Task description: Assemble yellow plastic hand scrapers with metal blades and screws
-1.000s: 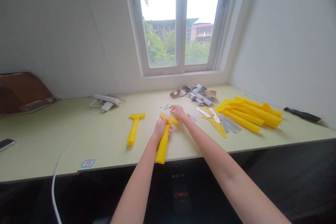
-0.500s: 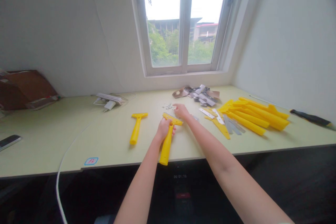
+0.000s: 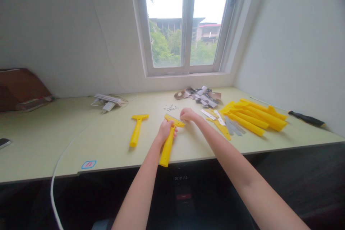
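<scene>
My left hand [image 3: 166, 129] is wrapped round the neck of a yellow scraper [image 3: 167, 147], whose handle points toward the table's front edge. Just right of the scraper's head, my right hand [image 3: 188, 114] is closed in a pinch; whatever its fingertips hold is too small to make out. Small screws [image 3: 171, 107] lie scattered behind the two hands. A second yellow scraper [image 3: 136, 131] rests on the table to the left. On the right are white plates [image 3: 220, 118], grey blades [image 3: 233, 127] and a flat yellow piece [image 3: 223, 129].
Several yellow handles [image 3: 253, 116] are piled at the right, beside a black-handled screwdriver [image 3: 306, 118]. Torn packaging [image 3: 205, 97] lies near the window. A power strip [image 3: 107, 100], a brown bag [image 3: 23, 90] and a phone [image 3: 4, 142] are at the left.
My right hand has moved away from the small screws, toward the right end of the scraper's head. My left hand keeps its hold on the scraper. The whole view has shifted slightly.
</scene>
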`<act>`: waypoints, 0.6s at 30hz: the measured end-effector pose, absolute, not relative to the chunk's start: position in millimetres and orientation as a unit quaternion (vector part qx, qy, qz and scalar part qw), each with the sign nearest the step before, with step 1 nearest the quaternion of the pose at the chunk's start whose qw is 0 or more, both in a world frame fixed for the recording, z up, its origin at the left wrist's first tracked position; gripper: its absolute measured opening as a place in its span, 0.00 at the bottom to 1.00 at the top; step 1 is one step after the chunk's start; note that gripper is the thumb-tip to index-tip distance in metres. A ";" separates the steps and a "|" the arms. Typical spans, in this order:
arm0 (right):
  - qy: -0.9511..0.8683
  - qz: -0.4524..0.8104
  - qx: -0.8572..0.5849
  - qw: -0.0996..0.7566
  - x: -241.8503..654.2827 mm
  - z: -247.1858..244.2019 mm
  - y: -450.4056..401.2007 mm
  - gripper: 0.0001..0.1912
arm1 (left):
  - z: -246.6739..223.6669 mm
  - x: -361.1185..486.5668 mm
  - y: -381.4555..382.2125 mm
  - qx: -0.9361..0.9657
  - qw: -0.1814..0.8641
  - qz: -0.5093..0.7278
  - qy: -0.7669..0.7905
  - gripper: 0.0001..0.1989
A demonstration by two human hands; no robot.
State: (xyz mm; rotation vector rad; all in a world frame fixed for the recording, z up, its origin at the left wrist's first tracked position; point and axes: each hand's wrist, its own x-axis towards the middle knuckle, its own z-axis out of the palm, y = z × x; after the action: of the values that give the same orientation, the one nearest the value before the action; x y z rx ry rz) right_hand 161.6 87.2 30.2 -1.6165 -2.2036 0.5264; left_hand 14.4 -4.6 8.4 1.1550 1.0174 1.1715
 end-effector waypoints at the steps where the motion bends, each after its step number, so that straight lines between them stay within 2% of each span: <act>1: -0.782 0.186 -0.563 0.194 165.3 30.1 81.9 0.09 | 8.6 14.5 -4.5 0.493 0.569 0.497 0.431 0.10; 5: -0.769 0.186 -0.538 0.290 175.2 27.3 63.3 0.09 | 9.2 14.3 -4.4 0.493 0.572 0.495 0.430 0.10; 10: -0.762 0.212 -0.548 0.273 179.2 25.1 52.3 0.09 | 8.8 14.2 -3.1 0.498 0.570 0.493 0.429 0.11; 18: -0.744 0.184 -0.575 0.285 176.2 20.7 43.0 0.08 | 7.3 13.8 -1.2 0.499 0.576 0.491 0.422 0.09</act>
State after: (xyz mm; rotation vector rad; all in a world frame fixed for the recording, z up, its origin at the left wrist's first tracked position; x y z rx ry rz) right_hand 176.2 43.0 20.7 -1.5392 -1.9911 0.4912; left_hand 13.8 -1.2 7.3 1.1676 0.9886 1.1492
